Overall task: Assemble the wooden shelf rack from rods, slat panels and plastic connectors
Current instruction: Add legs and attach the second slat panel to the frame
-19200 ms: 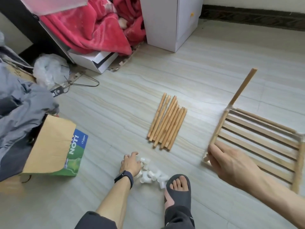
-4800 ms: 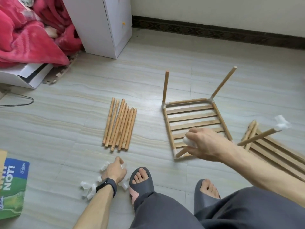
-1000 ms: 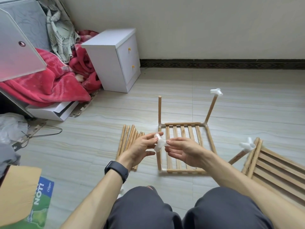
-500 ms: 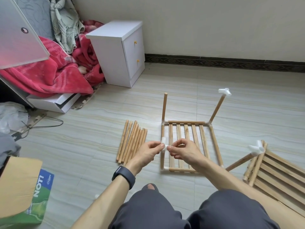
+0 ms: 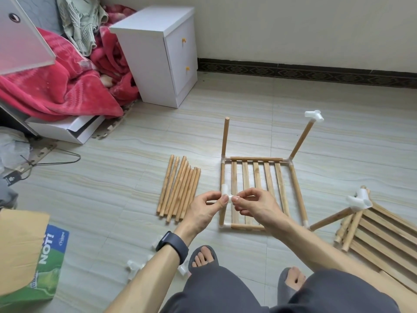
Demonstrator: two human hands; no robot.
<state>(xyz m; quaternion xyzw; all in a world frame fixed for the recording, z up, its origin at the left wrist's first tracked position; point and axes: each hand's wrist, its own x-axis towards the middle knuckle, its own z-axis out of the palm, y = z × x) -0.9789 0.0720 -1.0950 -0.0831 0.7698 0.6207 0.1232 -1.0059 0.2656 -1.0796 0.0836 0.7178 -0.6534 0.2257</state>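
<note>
A small white plastic connector (image 5: 226, 193) is pinched between my left hand (image 5: 206, 210) and my right hand (image 5: 255, 207), held in the air above the slat panel (image 5: 257, 177) on the floor. That panel carries upright rods at its corners. The back left rod (image 5: 225, 136) has a bare top. The back right rod (image 5: 302, 138) and the front right rod (image 5: 329, 219) each wear a white connector. Several loose rods (image 5: 179, 188) lie in a row left of the panel.
More slat panels (image 5: 383, 240) are stacked on the floor at the right. Spare white connectors (image 5: 135, 266) lie by my left forearm. A white cabinet (image 5: 158, 55), a red blanket (image 5: 56, 86) and a cardboard box (image 5: 27, 258) stand to the left.
Both hands stay together on the connector, turning it slightly. The view has tilted down a little, bringing my feet into sight.
</note>
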